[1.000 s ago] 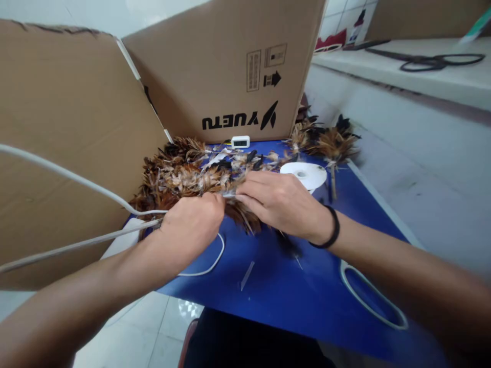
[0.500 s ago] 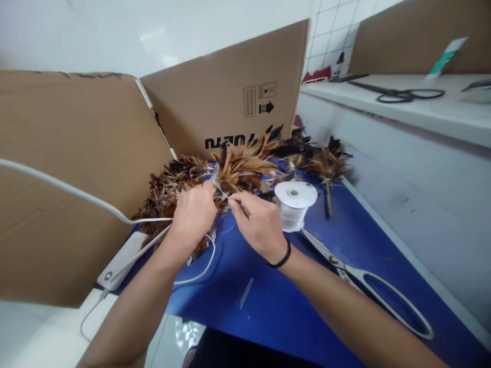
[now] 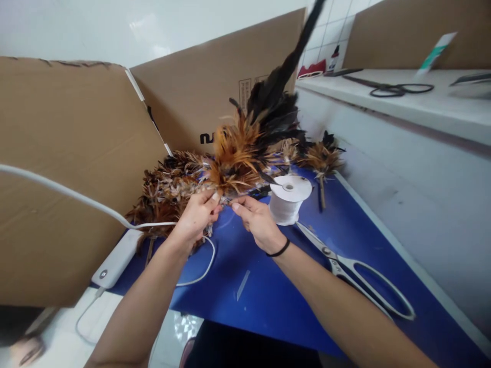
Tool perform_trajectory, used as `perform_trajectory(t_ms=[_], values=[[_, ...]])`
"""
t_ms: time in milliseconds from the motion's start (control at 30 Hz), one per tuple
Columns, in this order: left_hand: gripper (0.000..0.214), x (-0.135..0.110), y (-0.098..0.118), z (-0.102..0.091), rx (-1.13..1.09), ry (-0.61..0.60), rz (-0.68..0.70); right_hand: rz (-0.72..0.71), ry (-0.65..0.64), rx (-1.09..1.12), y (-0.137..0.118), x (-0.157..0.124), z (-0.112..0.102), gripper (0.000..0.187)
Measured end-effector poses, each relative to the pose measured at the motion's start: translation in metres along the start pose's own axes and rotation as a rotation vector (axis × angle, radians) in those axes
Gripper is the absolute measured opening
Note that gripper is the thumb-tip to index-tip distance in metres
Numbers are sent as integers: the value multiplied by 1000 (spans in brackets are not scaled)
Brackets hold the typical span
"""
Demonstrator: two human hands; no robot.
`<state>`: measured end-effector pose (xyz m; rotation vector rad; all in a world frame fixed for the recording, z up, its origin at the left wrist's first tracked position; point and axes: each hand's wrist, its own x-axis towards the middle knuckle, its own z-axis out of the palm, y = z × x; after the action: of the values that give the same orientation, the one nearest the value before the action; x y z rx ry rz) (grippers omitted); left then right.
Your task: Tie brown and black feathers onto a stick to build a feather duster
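Note:
My left hand (image 3: 200, 212) is closed around the lower end of a feather bunch (image 3: 240, 145), thumb on top. Orange-brown feathers fan out above the fingers, with long black ones reaching up to the right. Close beside it, my right hand (image 3: 258, 221) pinches with thumb and forefinger near the bunch's bound base; a thin clear strip at those fingertips is barely visible. To the right of this hand stands a white spool (image 3: 289, 202) wound with pale ribbon. Large scissors (image 3: 333, 258) lie by the spool, partly behind my right forearm.
More brown feather pieces (image 3: 163, 191) cover the blue table (image 3: 276, 296) behind my left hand; another bunch (image 3: 322, 161) lies at right. A white power bank (image 3: 118, 258) with cables sits at left. Cardboard (image 3: 76, 179) walls the back. Dark scissors (image 3: 395, 90) rest on a shelf.
The feather bunch has tipped up, and its long black feathers now rise before the cardboard. My left hand has turned so its thumb shows. The right fingertips stay pinched beside it.

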<state>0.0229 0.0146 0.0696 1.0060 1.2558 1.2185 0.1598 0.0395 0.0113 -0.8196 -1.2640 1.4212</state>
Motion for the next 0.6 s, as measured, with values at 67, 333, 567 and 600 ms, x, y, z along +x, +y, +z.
perform_trajectory(t_ms=[67,333,567,600], values=[[25,-2,-7,-1,-31,-84,-27,25,-22,32,3,1,-3,28],[27,2,-32,-4,-180,-293,-144,81,-30,-45,11,-8,-22,29],[30,10,-47,3,-197,-411,-199,54,-33,-114,13,-11,-39,23],[32,11,-49,4,-196,-417,-206,53,-33,-100,14,-11,-40,22]])
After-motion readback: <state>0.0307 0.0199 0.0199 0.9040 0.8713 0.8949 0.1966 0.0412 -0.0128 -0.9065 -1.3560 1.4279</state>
